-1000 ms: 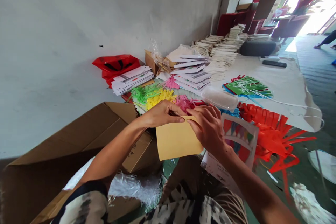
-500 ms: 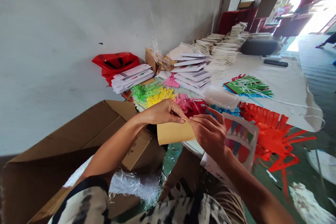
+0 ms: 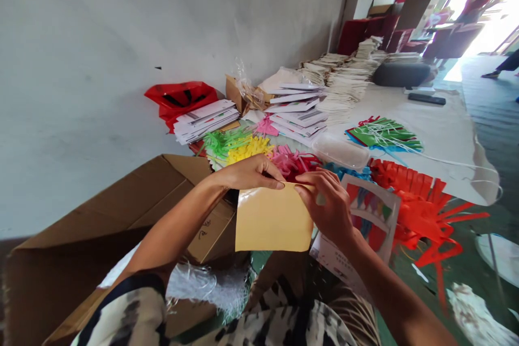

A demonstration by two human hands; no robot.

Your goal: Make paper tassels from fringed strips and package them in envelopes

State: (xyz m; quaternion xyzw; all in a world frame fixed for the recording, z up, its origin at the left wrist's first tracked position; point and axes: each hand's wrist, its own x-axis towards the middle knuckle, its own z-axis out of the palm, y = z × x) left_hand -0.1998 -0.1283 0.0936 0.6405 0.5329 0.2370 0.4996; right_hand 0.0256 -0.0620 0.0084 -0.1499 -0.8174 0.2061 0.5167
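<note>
A glossy yellow paper sheet (image 3: 273,221) hangs in front of me, held by its top edge. My left hand (image 3: 253,172) pinches that edge near the middle with thumb and index finger. Farther right, my right hand (image 3: 330,200) grips the same edge between thumb and fingers. Just behind my hands lie bunches of fringed strips: green (image 3: 225,143), yellow (image 3: 250,148), pink and red (image 3: 298,162), and blue (image 3: 359,172). A printed package with a cut-out frame (image 3: 381,194) sits beyond my right wrist, partly covered by it.
An open cardboard box (image 3: 121,211) stands at my left, with white shredded material (image 3: 208,286) by it. Orange-red fringe (image 3: 417,211) hangs over the table's edge. Stacked white packets (image 3: 298,111), a red bag (image 3: 182,100) and a phone-like black object (image 3: 426,99) lie farther back.
The yellow sheet has swung down and now shows more of its face. My right hand has shifted slightly right along the edge, apart from my left.
</note>
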